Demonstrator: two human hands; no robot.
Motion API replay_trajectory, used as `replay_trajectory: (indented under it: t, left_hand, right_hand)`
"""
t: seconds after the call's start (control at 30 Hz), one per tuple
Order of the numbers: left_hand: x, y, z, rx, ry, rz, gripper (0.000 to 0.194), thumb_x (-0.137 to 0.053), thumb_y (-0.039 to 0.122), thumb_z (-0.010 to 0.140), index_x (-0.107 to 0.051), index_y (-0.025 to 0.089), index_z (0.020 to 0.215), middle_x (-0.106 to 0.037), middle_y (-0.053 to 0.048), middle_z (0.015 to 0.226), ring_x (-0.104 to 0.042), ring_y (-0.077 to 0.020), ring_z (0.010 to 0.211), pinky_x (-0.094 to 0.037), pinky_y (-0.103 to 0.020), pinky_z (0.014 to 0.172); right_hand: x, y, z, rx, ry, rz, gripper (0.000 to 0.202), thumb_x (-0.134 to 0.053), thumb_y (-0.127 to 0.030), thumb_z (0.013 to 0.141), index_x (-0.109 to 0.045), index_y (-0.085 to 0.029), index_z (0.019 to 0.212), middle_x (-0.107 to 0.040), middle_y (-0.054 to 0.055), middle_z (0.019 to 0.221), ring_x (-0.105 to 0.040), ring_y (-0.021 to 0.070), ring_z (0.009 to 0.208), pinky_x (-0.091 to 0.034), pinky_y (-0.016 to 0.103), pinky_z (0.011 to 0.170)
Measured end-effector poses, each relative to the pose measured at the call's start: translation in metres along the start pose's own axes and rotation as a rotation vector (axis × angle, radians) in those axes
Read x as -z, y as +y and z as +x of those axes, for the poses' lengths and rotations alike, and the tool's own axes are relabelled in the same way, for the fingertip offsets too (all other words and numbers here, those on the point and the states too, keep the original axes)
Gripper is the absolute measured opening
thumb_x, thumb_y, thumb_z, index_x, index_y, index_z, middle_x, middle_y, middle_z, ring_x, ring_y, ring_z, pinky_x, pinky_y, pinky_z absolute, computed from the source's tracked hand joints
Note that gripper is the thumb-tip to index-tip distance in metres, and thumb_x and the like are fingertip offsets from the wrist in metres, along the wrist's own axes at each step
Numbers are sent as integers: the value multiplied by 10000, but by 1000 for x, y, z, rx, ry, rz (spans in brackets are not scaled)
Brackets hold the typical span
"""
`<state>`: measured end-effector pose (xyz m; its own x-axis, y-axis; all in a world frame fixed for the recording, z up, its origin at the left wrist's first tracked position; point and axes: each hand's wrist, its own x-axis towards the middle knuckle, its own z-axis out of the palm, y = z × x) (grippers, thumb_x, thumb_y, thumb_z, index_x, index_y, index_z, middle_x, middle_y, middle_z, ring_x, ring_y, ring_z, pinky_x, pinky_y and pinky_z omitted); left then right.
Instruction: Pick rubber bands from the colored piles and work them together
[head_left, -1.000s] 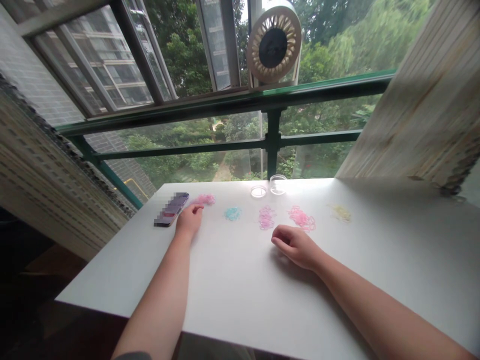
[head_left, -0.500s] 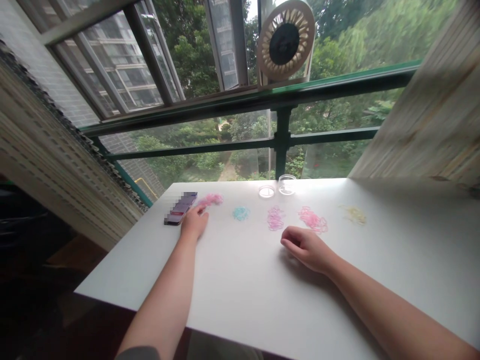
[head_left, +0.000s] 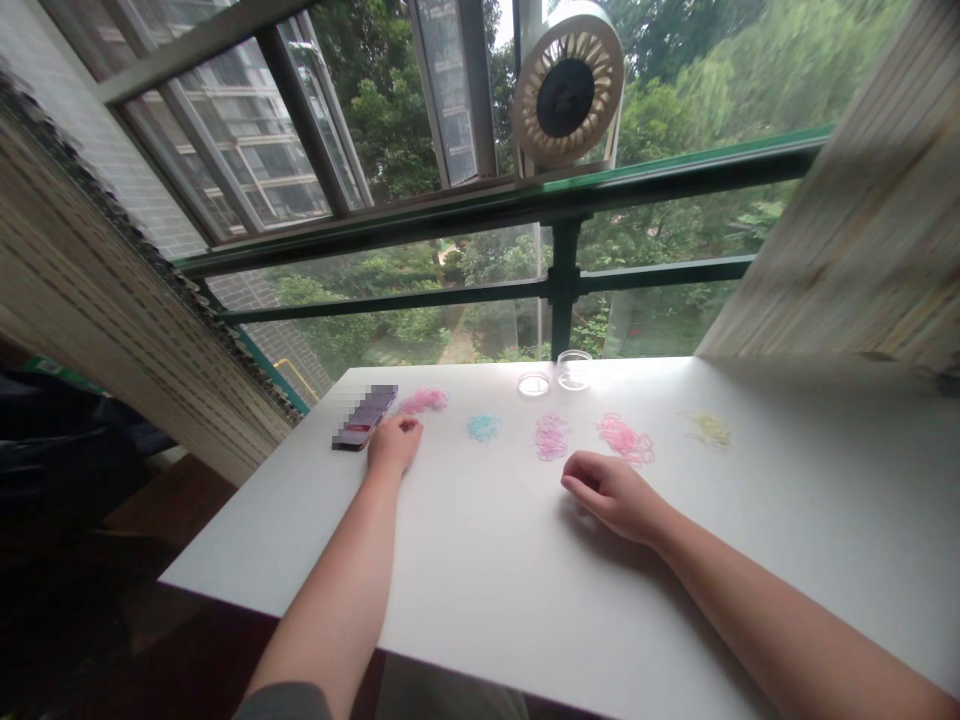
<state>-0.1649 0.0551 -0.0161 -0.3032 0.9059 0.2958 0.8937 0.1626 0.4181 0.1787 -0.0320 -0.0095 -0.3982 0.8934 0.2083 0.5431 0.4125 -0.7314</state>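
My left hand [head_left: 395,443] rests on the white table [head_left: 480,560] beside a phone [head_left: 365,417], its fingers curled in just below a pink pile of small bands [head_left: 425,401]. Whether anything is between those fingers is too small to make out. My right hand [head_left: 609,492] lies on its side, loosely curled, with nothing visible in it. It is nearest to a coral-pink pile [head_left: 624,438] and a purple-pink pile [head_left: 552,437]. A turquoise pile [head_left: 484,428] lies between the hands, and a pale yellow pile [head_left: 709,430] is at the right.
Near the table's back edge stand a clear round container [head_left: 574,371] and a shallow clear round lid [head_left: 534,384]. A round fan [head_left: 568,95] sits above the green railing [head_left: 564,262] at the window. Curtains hang on both sides.
My left hand has drawn its outstretched fingers in and moved slightly right, away from the phone. My right hand has stayed in place. The view has shifted a little.
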Motion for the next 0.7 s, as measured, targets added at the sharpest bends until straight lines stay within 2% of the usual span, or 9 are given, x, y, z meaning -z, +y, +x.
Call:
replay_trajectory:
  t: [0.33,0.5,0.7]
  left_hand:
    - [-5,7,6,72,10,38,246,-547,424,737,-662,209,766,-697,-83,866,-633,-254,837,-485,-332,742]
    - [-6,10,9,95,29,50,335,-563,461,718,-629,171,872,-671,-139,943,-617,-296,905,-472,-387,784]
    - [-7,7,13,78,16,26,252,-547,386,737,-660,199,863,-679,-117,951,-621,-275,895,-476,-362,773]
  right_hand:
    - [-1,0,1,-4,3,3,158,-476,-293,821,-512,-189,706,-497,-29,577,-441,116,535,-351,241,523]
    - [-1,0,1,-14,4,-11,155,-476,-300,821,-518,-190,721,-508,-26,594,-455,121,544,-359,248,534]
    - [0,0,1,-33,25,-13,147,-475,-289,819,-518,-190,719,-525,-22,611,-471,126,558,-364,251,544]
